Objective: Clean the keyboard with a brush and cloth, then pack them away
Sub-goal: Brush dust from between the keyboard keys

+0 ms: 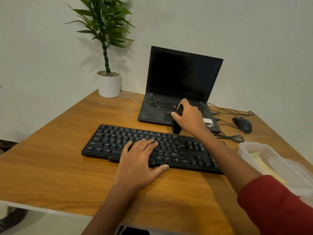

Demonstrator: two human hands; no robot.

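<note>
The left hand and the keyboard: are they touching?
Touching. The head view shows the left hand lying flat on the black keyboard, straight fingers resting across the middle keys and the thumb at its front edge.

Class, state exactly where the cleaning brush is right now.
In the head view, the brush is gripped in the right hand, bristles down on the top rows of the keyboard, just in front of the laptop.

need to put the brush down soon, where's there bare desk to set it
Bare wood lies left of the keyboard, between it and the plant pot, and along the desk's near edge. The right side is crowded: mouse, cables, plastic container.
</note>
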